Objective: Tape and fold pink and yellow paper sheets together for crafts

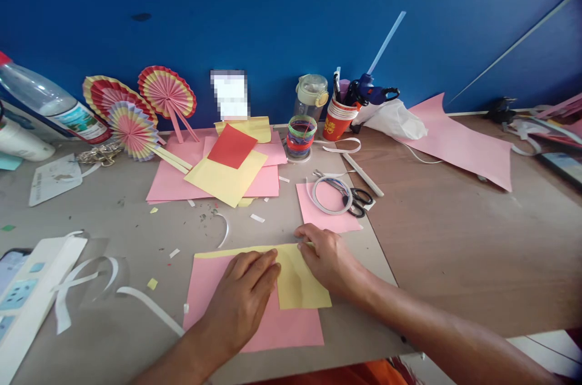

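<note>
A pink paper sheet (282, 327) lies on the table in front of me with a yellow sheet (297, 282) on top of it. My left hand (243, 297) lies flat on both sheets, fingers stretched out and pressing down. My right hand (325, 257) rests at the yellow sheet's upper right corner, fingertips pressed on its top edge. Neither hand lifts anything off the table.
Behind lie a stack of pink, yellow and red paper (227, 170), three folded paper fans (136, 109), tape rolls (301, 136), scissors (357, 197), a red pen cup (340, 118), a small pink sheet (327, 212), a plastic bottle (50, 103) and white paper strips (91, 282). The table edge runs close below my arms.
</note>
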Motion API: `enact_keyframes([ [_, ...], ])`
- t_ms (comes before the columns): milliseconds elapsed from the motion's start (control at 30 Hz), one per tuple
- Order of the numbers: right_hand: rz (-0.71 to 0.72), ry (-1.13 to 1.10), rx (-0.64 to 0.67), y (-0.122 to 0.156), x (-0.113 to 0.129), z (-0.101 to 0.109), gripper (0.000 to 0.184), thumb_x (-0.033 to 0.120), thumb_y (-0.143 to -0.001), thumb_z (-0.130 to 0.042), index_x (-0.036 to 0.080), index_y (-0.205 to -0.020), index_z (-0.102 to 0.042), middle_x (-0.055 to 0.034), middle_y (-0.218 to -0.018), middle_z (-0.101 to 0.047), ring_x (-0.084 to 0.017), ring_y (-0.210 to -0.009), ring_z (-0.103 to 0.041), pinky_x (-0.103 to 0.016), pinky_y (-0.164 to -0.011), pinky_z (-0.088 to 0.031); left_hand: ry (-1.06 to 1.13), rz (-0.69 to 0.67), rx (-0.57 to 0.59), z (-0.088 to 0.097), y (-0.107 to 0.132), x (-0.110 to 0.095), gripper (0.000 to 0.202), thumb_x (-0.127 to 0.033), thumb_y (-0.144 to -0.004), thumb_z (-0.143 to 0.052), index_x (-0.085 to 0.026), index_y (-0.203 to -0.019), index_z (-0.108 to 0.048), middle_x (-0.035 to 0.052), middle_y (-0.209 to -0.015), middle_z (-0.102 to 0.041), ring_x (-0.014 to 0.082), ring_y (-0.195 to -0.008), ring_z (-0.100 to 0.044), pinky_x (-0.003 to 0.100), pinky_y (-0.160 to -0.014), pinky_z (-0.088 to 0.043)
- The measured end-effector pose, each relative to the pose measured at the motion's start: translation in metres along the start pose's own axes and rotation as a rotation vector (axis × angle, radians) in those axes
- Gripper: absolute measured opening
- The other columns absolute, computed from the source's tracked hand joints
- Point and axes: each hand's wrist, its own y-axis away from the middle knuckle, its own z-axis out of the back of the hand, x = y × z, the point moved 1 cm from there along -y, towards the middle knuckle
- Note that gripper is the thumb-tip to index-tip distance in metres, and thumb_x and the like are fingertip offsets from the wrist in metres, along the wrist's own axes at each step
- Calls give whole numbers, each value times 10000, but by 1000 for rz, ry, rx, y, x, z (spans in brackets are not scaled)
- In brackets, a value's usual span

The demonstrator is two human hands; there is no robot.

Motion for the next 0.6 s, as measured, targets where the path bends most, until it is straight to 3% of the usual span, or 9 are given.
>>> enact_keyframes([
  [600, 30, 14, 9, -1, -3, -2, 264, 147, -828, -425, 162, -1032, -592, -66, -837, -702, -223, -765, -633, -294, -666, -420, -12, -5, -8, -1, 0, 0, 279, -117, -930, -422, -142, -1149, -594, 106, -1277, -584, 223, -1034, -511, 382, -901, -477],
])
